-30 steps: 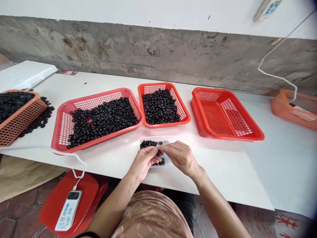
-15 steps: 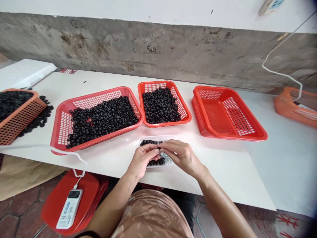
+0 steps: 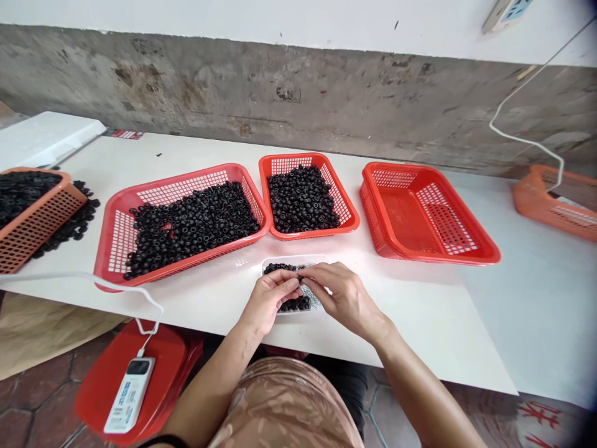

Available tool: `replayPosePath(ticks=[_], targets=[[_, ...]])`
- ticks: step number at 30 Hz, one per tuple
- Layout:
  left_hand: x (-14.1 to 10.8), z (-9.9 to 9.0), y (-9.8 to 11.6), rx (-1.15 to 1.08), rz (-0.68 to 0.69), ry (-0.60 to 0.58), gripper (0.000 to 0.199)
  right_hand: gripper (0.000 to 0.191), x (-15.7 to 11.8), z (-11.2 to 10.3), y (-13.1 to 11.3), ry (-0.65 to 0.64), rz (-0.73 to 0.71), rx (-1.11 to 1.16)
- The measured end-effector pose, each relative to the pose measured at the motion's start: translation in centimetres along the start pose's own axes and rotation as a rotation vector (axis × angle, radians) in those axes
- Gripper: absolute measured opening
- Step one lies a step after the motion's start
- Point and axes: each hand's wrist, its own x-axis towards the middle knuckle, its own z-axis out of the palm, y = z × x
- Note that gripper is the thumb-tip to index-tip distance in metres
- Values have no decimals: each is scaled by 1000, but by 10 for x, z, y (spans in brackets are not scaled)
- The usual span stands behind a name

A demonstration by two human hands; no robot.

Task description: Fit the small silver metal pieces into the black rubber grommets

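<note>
My left hand (image 3: 269, 301) is closed in a pinch, thumb against fingers, on a small black part (image 3: 300, 280). From the other side my right hand (image 3: 344, 295) is also pinched, its fingertips meeting the left ones at that part. Whatever the right fingers hold is too small and covered to make out. Both hands are over a shallow whitish plastic tray (image 3: 265, 260). Black ring-like parts (image 3: 298, 303) lie in its left portion, and tiny silvery pieces (image 3: 313, 301) in its right. My hands hide much of the tray.
Behind the tray stand a wide red basket (image 3: 106, 249) and a smaller red basket (image 3: 321, 236), both holding black parts. A red basket (image 3: 405, 218) without parts sits right. Far left, an orange basket (image 3: 46, 218) has loose parts beside it. A white cable leads to a power bank (image 3: 129, 395) on a red stool.
The whole view has shifted very slightly. Both hands stay pinched together over the tray, with only a small movement of the fingertips around the black part.
</note>
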Motion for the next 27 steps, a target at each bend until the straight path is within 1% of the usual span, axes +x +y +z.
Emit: replayPosePath(ticks=[3, 6, 8, 10, 12, 15, 19, 22, 27], targets=[[0, 0, -2, 10, 21, 20, 37, 24, -1, -1, -6, -25, 12, -125], [0, 0, -4, 9, 39, 24, 38, 22, -2, -1, -8, -6, 3, -148], [-1, 0, -4, -2, 42, 16, 39, 19, -2, 0, -7, 46, 45, -90], [-1, 0, -4, -3, 46, 2, 38, 16, -1, -1, -5, 95, 138, 22], [-2, 0, -4, 15, 56, -8, 38, 12, 0, -3, -4, 104, 241, 142], [-2, 1, -5, 41, 86, -2, 40, 10, 3, -6, -3, 30, 340, 265], [-2, 1, -7, 72, 133, 6, 38, 10, 7, -5, -3, -49, 362, 337], [-2, -1, -7, 143, 196, 6, 37, 9, 9, -5, -4, -77, 352, 311], [-4, -7, -10, 353, 323, 26, 36, 11, 12, -3, -5, -122, 315, 221]])
